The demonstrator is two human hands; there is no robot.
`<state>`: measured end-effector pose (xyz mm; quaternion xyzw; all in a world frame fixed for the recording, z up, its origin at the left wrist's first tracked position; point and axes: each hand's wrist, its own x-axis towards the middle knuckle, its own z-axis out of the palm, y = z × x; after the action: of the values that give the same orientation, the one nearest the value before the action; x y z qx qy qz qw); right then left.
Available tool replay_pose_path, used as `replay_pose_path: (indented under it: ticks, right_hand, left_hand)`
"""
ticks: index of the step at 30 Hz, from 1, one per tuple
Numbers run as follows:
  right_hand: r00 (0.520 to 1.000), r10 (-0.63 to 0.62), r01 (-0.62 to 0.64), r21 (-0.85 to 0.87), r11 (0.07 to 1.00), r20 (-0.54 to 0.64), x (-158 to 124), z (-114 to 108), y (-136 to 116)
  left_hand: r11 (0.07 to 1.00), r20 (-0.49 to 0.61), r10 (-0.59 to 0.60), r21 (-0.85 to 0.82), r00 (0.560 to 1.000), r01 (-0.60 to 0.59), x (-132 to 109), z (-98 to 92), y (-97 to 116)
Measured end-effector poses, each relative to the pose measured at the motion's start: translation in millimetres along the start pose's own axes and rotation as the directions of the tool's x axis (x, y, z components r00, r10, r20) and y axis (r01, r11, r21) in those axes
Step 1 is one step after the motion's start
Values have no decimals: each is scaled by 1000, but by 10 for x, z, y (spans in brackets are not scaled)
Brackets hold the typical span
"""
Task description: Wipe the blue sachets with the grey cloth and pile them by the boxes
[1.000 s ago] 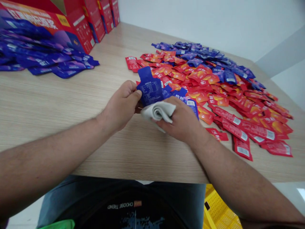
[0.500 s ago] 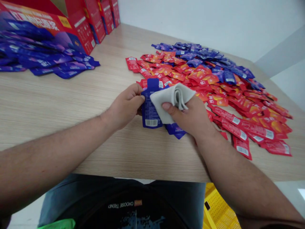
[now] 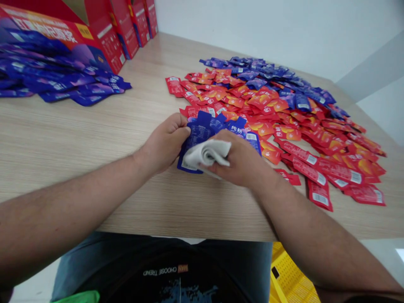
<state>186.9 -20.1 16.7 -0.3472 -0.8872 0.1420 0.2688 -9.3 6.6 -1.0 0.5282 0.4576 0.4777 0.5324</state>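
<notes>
My left hand (image 3: 164, 143) pinches the left edge of a blue pouch (image 3: 196, 135) near the middle of the wooden table (image 3: 78, 134). My right hand (image 3: 241, 162) is closed on a folded white cloth (image 3: 206, 153) and presses it on the lower part of that pouch. More blue pouches (image 3: 243, 130) lie under and just behind my right hand. Both hands sit at the near edge of a wide spread of red pouches (image 3: 315, 155).
Beyond the red pouches lies a band of blue ones (image 3: 271, 75). A pile of blue pouches (image 3: 57, 80) sits at the far left before red cartons (image 3: 104, 29). A yellow crate (image 3: 290, 277) stands on the floor below the table's front edge.
My right hand drew the cloth back down over the blue pouch, from the pouch's upper right to its lower part. The pouch tilted in my left hand.
</notes>
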Motion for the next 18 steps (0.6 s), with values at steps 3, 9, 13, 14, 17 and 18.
replay_pose_path:
  ticks: [3,9,13,14,17,18]
  right_hand:
    - [1000,4,-4,-99,995,-2,0,10,34]
    - [794,332,-468,-165,868,-509,13,-214,352]
    - [821,392,-480,-127,868,-416,-5,-214,338]
    - [831,391,-474,-137,870,-396,-9,-192,320]
    - [841,368,-449,-134,883,-397,-15,-135,282]
    - [842,364,-445,-130,886,-398,-15,-125,277]
  left_hand:
    - [999,29,0,42,1000,-1,22,-16,-39]
    - [965,190,47,246,981,-94,-1,-89,1]
    - [856,185,207,441,961,-270,-10,-284,244]
    - [809,166,264,499,950,-311,-10,-374,309]
    - [622,103,449,677,888,-393,-50,-759,459]
    - [552,84,500,735,862,-393,-83,-923,487]
